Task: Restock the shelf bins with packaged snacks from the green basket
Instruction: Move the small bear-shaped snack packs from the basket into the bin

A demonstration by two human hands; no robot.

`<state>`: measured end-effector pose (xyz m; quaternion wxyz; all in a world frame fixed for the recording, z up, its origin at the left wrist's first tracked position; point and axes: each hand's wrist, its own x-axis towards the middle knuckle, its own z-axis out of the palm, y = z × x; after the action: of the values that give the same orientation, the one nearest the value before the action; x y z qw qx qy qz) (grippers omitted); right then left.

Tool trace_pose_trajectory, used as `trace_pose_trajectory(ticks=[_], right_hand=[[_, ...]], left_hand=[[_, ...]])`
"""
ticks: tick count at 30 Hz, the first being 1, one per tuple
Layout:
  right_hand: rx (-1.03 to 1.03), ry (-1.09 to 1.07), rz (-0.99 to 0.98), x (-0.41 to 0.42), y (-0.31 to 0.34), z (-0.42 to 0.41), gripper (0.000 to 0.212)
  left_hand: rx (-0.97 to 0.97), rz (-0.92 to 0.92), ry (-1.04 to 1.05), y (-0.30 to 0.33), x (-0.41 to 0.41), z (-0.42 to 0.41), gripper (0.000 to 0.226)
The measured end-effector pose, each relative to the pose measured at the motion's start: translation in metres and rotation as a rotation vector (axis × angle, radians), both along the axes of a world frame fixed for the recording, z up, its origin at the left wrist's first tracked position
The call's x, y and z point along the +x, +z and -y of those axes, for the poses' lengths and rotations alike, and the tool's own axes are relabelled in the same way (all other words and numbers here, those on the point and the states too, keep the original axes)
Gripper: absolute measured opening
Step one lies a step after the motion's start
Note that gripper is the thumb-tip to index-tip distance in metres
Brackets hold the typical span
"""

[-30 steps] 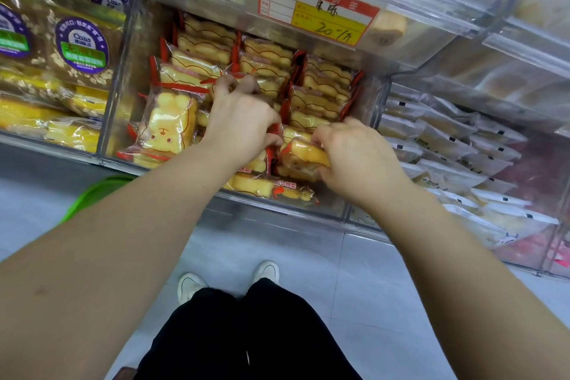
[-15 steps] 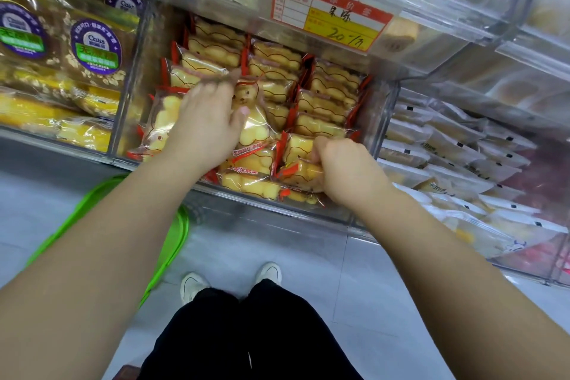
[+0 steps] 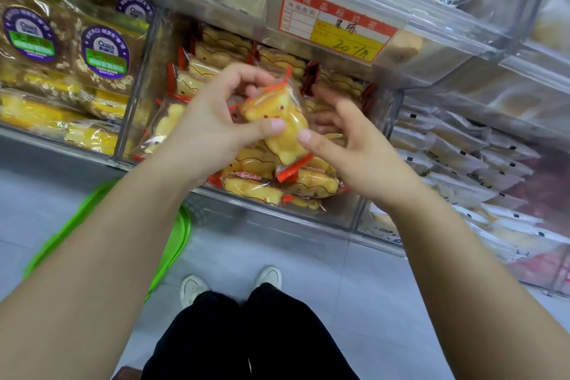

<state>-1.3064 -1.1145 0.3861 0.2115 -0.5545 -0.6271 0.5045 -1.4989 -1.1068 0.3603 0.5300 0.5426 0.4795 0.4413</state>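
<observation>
A clear shelf bin [image 3: 336,219] in front of me is packed with yellow bear-shaped cakes in clear wrappers with red edges. One such cake packet [image 3: 277,120] is lifted above the pile. My left hand [image 3: 212,123] pinches it from the left, thumb on its face. My right hand [image 3: 348,142] is at its right side, thumb tip touching the wrapper, fingers spread behind it. The green basket [image 3: 172,250] lies on the floor at lower left, mostly hidden under my left forearm.
A bin of oat-labelled brown packets [image 3: 105,55] stands to the left, a bin of white-wrapped packets [image 3: 462,157] to the right. An upper shelf with a red and yellow price tag [image 3: 339,25] overhangs the bin. My shoes [image 3: 268,278] are on the grey tiled floor.
Both hands have come up out of the bin. The left one now holds a cake packet above the pile and the right hand has opened beside it.
</observation>
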Motion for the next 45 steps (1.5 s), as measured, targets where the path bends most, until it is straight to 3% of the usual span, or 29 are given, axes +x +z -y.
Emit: trace_pose_trajectory(ticks=[3, 5, 8, 11, 17, 20, 24, 28, 31, 34, 36, 40, 45], right_hand=[[0.113, -0.03, 0.138, 0.01, 0.003, 0.002, 0.03], [0.184, -0.043, 0.31, 0.022, 0.004, 0.005, 0.026], [0.243, 0.064, 0.462, 0.033, 0.008, 0.011, 0.025], [0.275, 0.195, 0.581, 0.031, 0.007, 0.019, 0.025], [0.251, 0.328, 0.76, 0.018, 0.001, 0.029, 0.028], [0.326, 0.372, 0.909, 0.008, -0.012, 0.033, 0.025], [0.191, 0.417, 0.952, -0.004, -0.032, 0.034, 0.027], [0.0, 0.451, 0.858, 0.001, -0.022, 0.015, 0.034], [0.152, 0.331, 0.795, 0.002, -0.015, 0.007, 0.028], [0.254, 0.305, 0.816, -0.003, -0.02, 0.007, 0.042], [0.235, 0.327, 0.855, -0.003, -0.023, 0.008, 0.042], [0.266, 0.354, 1.0, 0.0, -0.031, 0.016, 0.025], [0.268, 0.335, 1.119, -0.004, -0.034, 0.018, 0.019]], left_hand=[[-0.028, -0.136, -0.175, -0.012, 0.012, 0.005, 0.05], [-0.024, -0.437, -0.283, -0.023, 0.014, 0.004, 0.056], [0.162, -0.886, -0.427, -0.034, 0.021, 0.003, 0.06], [0.292, -1.004, -0.388, -0.037, 0.03, 0.001, 0.035], [0.186, -0.915, -0.26, -0.039, 0.021, -0.008, 0.016], [0.189, -0.857, -0.371, -0.036, 0.018, -0.006, 0.019], [0.16, -0.741, -0.352, -0.033, 0.003, 0.006, 0.03], [0.122, -0.897, -0.489, -0.031, -0.011, 0.016, 0.031], [0.17, -1.08, -0.522, -0.027, -0.012, 0.013, 0.026], [0.155, -1.151, -0.491, -0.023, -0.019, 0.01, 0.016], [0.203, -1.129, -0.463, -0.024, -0.02, 0.011, 0.021], [0.148, -1.025, -0.485, -0.027, -0.015, 0.016, 0.055], [0.163, -0.929, -0.576, -0.031, -0.009, 0.019, 0.049]])
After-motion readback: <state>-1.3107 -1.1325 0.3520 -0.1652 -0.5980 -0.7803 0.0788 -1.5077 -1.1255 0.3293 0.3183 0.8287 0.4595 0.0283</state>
